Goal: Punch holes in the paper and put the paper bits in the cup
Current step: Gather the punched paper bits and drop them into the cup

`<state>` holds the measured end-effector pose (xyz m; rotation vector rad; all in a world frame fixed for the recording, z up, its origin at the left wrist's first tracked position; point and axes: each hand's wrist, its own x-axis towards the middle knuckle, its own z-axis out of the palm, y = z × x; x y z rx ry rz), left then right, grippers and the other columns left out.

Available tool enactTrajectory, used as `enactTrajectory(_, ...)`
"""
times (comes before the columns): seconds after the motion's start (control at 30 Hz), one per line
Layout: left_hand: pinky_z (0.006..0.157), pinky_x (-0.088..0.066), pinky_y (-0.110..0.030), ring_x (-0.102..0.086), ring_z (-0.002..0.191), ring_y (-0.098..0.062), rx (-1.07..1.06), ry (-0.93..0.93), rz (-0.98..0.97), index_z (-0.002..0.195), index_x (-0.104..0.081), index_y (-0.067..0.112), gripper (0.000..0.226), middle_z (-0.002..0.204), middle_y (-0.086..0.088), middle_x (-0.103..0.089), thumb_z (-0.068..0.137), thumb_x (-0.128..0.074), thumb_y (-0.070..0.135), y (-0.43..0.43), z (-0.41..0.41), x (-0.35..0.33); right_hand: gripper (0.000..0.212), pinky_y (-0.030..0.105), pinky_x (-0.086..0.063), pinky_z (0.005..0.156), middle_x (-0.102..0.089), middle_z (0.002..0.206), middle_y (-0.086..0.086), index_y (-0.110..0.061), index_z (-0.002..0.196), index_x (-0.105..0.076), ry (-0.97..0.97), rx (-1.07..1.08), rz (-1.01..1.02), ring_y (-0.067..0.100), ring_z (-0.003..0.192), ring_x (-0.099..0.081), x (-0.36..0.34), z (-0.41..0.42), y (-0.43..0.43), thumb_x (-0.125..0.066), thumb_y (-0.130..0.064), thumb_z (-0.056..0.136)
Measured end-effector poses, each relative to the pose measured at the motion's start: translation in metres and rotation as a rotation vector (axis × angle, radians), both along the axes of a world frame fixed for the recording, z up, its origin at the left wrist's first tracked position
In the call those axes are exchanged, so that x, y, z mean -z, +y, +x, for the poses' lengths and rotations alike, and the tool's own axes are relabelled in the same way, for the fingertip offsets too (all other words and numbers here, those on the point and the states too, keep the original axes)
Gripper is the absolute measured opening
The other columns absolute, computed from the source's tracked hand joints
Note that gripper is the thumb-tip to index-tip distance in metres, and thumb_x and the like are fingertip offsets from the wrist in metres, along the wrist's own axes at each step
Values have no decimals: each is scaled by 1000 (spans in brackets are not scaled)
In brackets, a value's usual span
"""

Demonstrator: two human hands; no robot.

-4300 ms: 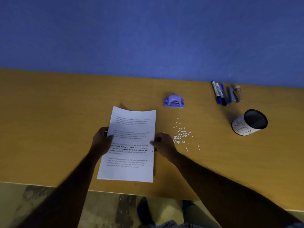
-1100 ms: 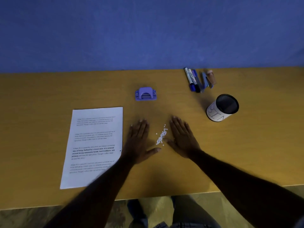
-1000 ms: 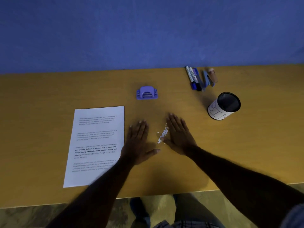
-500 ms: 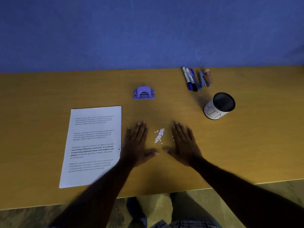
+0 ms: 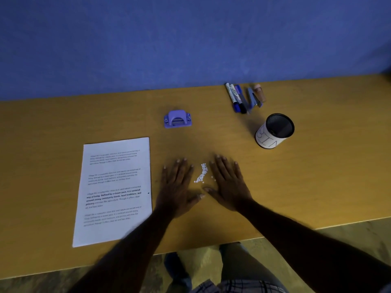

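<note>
A small heap of white paper bits (image 5: 201,175) lies on the wooden table between my two hands. My left hand (image 5: 177,187) rests flat on the table just left of the heap, fingers apart, holding nothing. My right hand (image 5: 227,182) lies flat just right of it, also empty, its thumb nearly touching the left thumb. The printed white paper (image 5: 115,190) lies flat to the left, with a punched hole near its right edge. The purple hole punch (image 5: 177,119) stands behind the hands. The black mesh cup (image 5: 275,131) with a white label stands at the right.
Markers (image 5: 236,98), a blue stapler (image 5: 254,99) and a small tube lie at the back right near the blue wall. The table's front edge (image 5: 275,235) runs close below my forearms, with the floor and my shoes under it.
Since 4.3 s ago the paper went from my hands to the left of the table. The scattered bits are gathered into a narrow heap. In the last second my hands stayed flat on either side of it.
</note>
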<state>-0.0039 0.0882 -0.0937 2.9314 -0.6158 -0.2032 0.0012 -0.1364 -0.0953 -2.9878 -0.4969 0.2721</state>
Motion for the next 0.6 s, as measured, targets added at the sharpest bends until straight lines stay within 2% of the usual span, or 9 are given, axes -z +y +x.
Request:
enactTrajectory(0.13, 118, -14, -63, -11, 153, -33, -27, 6, 3, 155, -27, 10, 98, 164, -15, -16, 86, -27, 81, 6, -5, 2, 95, 48, -7, 122, -8, 163, 12, -7, 154, -15, 8, 15, 13, 26, 152, -1, -2, 9, 18, -21, -76, 89)
enactTrajectory(0.23, 118, -14, -62, -11, 153, -32, -17, 5, 9, 154, -27, 10, 97, 164, -15, -16, 87, -27, 80, 8, -7, 4, 92, 46, -8, 123, -7, 163, 11, -7, 154, -15, -4, 2, 26, 24, 152, 0, -1, 9, 24, -20, -74, 91)
enactTrajectory(0.33, 119, -13, -62, -11, 153, -32, -9, 0, 3, 154, -28, 11, 95, 164, -15, -16, 87, -28, 78, 9, -7, 3, 81, 48, -14, 122, -7, 164, 8, -11, 154, -14, -4, -148, 48, 23, 152, 1, -1, 8, 15, -24, -66, 95)
enactTrajectory(0.4, 119, -14, -63, -12, 153, -33, -11, -5, -10, 154, -29, 11, 94, 164, -15, -18, 87, -30, 78, 9, -7, 2, 77, 48, -12, 122, -2, 164, 4, -15, 155, -10, 8, -230, 47, 20, 152, 5, -2, 4, 7, -24, -63, 97)
enactTrajectory(0.6, 120, -11, -60, -7, 154, -29, -24, 6, -26, 156, -24, 16, 90, 166, -10, -12, 88, -32, 74, 11, -6, 4, 86, 50, -3, 122, 3, 164, 5, -15, 155, -4, -2, 119, 62, 22, 151, 7, -4, -30, -11, -20, -71, 93)
